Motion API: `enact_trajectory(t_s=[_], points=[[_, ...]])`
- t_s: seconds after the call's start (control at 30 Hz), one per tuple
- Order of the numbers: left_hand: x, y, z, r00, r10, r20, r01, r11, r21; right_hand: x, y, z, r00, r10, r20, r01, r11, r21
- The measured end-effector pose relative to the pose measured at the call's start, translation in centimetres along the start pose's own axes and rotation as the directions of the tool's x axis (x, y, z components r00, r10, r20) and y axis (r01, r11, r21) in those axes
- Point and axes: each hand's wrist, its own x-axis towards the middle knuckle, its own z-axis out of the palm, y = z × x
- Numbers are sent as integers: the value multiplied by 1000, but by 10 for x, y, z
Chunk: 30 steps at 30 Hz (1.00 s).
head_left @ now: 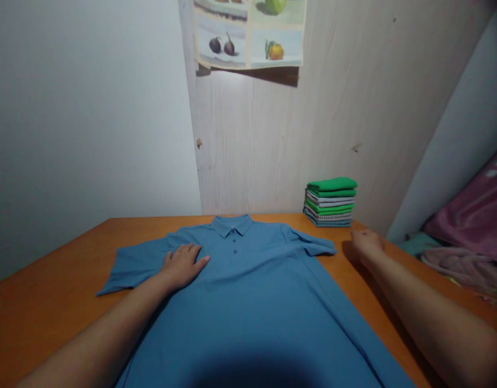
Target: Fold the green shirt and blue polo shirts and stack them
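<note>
Here's the blue short-sleeved cloth polo shirt [248, 302], spread at six o'clock on the smooth orange-brown table [42, 285], collar towards twelve. On its chest, at ten, the left hand [183, 265] lies flat, fingers apart, gripping nothing. Out at two, just off the sleeve, the right hand [366, 245] curls into a fist, contents impossible to tell; near it, at one, a stack of folded green, grey and blue fabric [331, 202].
</note>
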Motion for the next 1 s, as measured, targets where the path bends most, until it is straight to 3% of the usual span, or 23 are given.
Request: enact_trajectory(t_s=[0.1,0.17,0.23,0.3,0.4,0.47,0.5,0.57,0.63,0.7,1.0], points=[[8,0,-6,1000,9,-21,-10,1000,-28,-3,-19,14,998,-53,-36,52,999,-12],[13,1,-9,998,-18,-65,15,999,-35,-10,-47,29,977,-211,-31,212,977,26],[16,3,-12,990,-53,-130,51,999,-15,-24,-83,47,922,-372,108,362,927,101],[19,4,-13,980,-76,-182,82,996,23,-46,-121,64,809,-518,277,486,855,181],[23,2,-11,978,-117,-175,129,990,59,-84,-170,88,545,-679,492,663,708,242],[26,0,-8,979,-138,-148,149,987,64,-106,-192,104,391,-707,590,741,622,254],[28,-2,-5,980,-142,-141,152,986,61,-114,-201,111,327,-688,648,761,599,251],[34,-5,0,981,-141,-135,149,988,45,-123,-214,125,269,-607,748,778,595,202],[43,-7,4,982,-149,-112,153,988,22,-122,-221,138,284,-525,802,774,620,131],[54,-8,6,984,-158,-77,159,987,6,-114,-225,150,331,-481,812,759,647,74],[97,-1,8,987,-151,-57,149,988,-24,-74,-217,184,522,-385,761,656,752,-70]])
